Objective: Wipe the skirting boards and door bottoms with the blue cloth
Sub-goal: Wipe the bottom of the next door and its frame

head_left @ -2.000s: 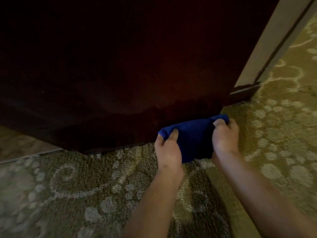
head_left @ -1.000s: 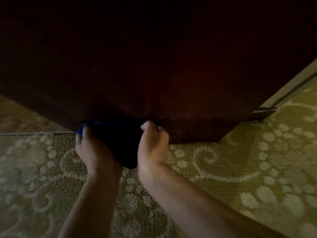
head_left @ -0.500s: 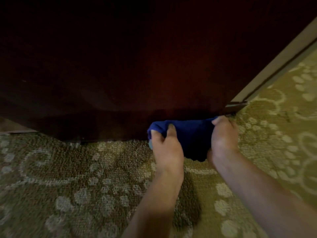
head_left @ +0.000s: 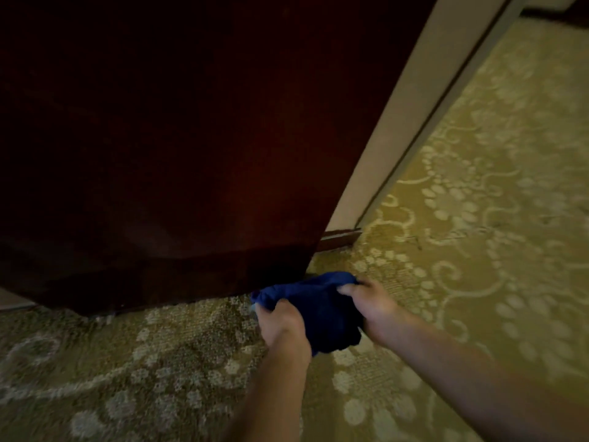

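- Head view: left hand (head_left: 282, 320) has its grip closed over the left end of the blue cloth (head_left: 322, 309), fingers curled into the fabric.
- Right hand (head_left: 371, 304) has its grip closed on the right end of the same cloth, fingers curled over its upper edge.
- The cloth is bunched between the two grips, its lower part hanging down to the carpet (head_left: 159, 362) just below them.
- The cloth's upper edge lies at the bottom right corner of the dark door (head_left: 191, 138), directly ahead of both grips; actual contact with the door cannot be confirmed in the shadow.
- A pale door frame (head_left: 411, 100) rises above and beyond the right grip, with a dark skirting board (head_left: 339, 239) at its foot, apart from the cloth.
- Patterned carpet extends to either side of both grips.
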A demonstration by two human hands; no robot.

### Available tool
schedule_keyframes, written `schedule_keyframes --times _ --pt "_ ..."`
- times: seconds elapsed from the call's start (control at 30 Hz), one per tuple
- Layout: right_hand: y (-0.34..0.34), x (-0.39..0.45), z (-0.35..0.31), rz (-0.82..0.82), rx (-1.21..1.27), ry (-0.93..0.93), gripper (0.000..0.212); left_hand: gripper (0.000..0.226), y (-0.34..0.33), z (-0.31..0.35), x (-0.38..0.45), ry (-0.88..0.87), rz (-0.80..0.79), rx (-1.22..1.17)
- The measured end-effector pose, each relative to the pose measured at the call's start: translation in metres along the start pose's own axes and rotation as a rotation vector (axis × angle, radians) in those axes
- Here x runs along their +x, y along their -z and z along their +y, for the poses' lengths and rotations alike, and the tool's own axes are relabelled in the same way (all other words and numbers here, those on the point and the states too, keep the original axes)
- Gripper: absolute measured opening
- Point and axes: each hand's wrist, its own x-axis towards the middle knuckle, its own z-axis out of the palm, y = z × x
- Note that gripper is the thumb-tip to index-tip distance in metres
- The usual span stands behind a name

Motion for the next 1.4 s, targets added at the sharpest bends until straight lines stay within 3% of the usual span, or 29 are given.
schedule_keyframes --times 0.2,0.33,0.5,0.6,0.7,0.83,0.93,1.0,1.1,1.27,1.4 --pt "0.024 -0.003 -0.034 0.064 -0.021 0.096 0.014 0.049 -0.024 0.001 -0.013 0.135 -0.099 -0.014" --pt "-0.001 0.051 -0.023 -0.051 -0.067 0.121 0.031 0.046 -0.021 0.002 0.006 0.057 0.034 -0.039" --pt "-0.033 0.097 0.008 -0.281 -0.04 0.118 0.019 0.057 -0.009 0.007 0.026 0.063 0.21 0.067" --pt "-0.04 0.108 0.012 -0.274 -0.024 0.115 0.016 0.056 -0.015 0.007 0.027 0.098 0.218 0.085" --pt "-0.038 0.098 -0.001 -0.206 0.029 0.332 0.029 0.05 -0.027 0.004 0.024 0.039 0.267 0.083" --pt "-0.034 0.065 -0.012 -0.157 0.089 0.684 0.028 0.038 -0.044 0.001 0.005 -0.178 0.266 -0.005" --pt "-0.033 0.079 0.0 -0.185 -0.06 0.625 0.026 0.039 -0.038 0.0 0.017 -0.124 0.26 0.024" --pt "-0.035 0.103 0.008 -0.226 -0.211 0.458 0.026 0.044 -0.035 -0.003 0.023 0.001 0.197 0.073" --pt "-0.038 0.116 0.008 -0.27 -0.193 0.317 0.031 0.056 -0.035 -0.003 0.022 0.103 0.161 0.103" --pt "-0.033 0.104 -0.008 -0.176 0.005 0.635 0.025 0.054 -0.049 -0.007 -0.003 -0.149 0.168 0.138" --pt "-0.031 0.117 0.003 -0.275 -0.031 0.526 0.028 0.051 -0.043 -0.019 0.006 -0.181 0.105 0.163"
